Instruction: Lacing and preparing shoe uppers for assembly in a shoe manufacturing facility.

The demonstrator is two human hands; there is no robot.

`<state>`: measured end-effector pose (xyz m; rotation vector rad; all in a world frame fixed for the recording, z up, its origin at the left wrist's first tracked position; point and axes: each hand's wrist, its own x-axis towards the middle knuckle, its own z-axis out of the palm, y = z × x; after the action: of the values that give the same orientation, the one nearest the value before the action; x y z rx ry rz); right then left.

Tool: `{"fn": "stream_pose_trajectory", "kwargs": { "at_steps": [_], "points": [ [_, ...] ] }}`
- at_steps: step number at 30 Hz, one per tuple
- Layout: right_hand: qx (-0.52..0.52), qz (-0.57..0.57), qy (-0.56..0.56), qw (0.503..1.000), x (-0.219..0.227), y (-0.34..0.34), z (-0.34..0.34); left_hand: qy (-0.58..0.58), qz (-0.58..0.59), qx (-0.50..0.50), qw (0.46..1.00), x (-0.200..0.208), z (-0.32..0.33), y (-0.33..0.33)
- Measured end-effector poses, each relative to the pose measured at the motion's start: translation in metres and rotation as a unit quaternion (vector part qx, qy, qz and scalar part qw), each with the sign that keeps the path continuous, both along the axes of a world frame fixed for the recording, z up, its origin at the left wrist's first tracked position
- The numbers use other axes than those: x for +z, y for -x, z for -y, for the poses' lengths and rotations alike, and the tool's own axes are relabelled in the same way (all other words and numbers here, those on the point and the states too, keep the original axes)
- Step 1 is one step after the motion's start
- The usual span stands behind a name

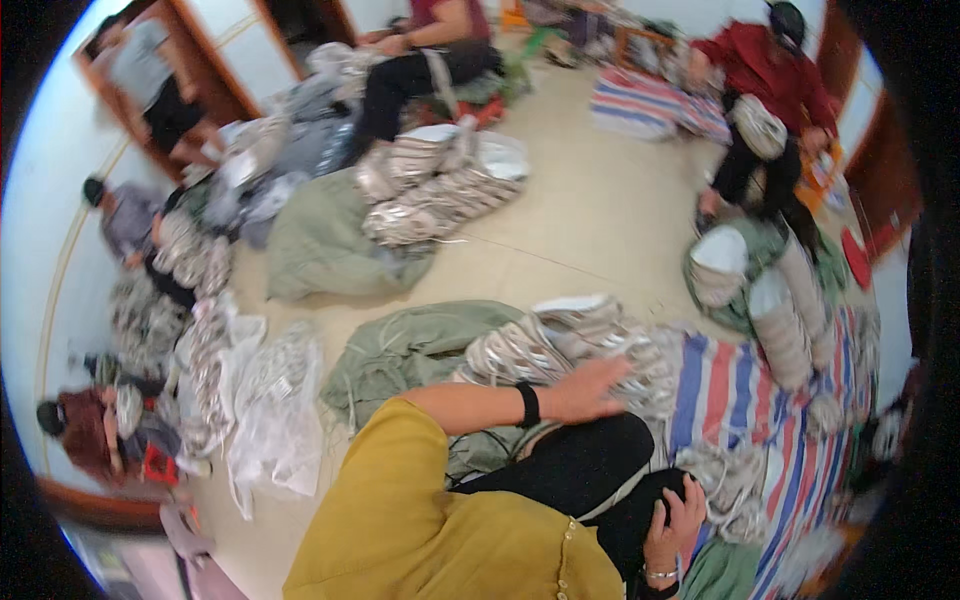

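My left hand (590,390), with a black band at the wrist, stretches out above my black-trousered knee. Its fingers are blurred but look extended, with nothing visible in them. Just beyond it lie stacked bundles of beige and white strappy pieces (545,345), which look like shoe uppers. They rest partly on a grey-green cloth sack (425,335). My right hand (680,520), wearing a bracelet, lies on my other knee with its fingers spread. Beside that knee is a loose heap of similar beige pieces (725,485).
A red, white and blue striped sheet (725,390) spreads to my right. Ahead, another green sack (335,240) lies beside more bundles (450,185). White plastic bags (275,420) lie at left. Several people sit around the room among heaps; one stands near a doorway.
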<state>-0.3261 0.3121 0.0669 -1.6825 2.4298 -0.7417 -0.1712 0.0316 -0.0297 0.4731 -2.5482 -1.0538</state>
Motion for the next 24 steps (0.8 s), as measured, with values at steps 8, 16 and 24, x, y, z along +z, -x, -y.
{"fn": "stream_pose_trajectory", "kwargs": {
  "at_steps": [8,16,24],
  "points": [
    [0.075,-0.126,0.028,0.989,0.005,0.000,0.019,0.126,-0.123,-0.093,0.980,0.069,-0.042,-0.053],
    [0.032,-0.040,-0.011,0.999,-0.052,0.019,0.019,0.201,-0.152,-0.147,0.957,0.073,-0.051,-0.063],
    [0.042,-0.062,-0.005,0.997,-0.056,0.018,0.018,0.194,-0.166,-0.131,0.958,0.068,-0.053,-0.059]
  ]
}}
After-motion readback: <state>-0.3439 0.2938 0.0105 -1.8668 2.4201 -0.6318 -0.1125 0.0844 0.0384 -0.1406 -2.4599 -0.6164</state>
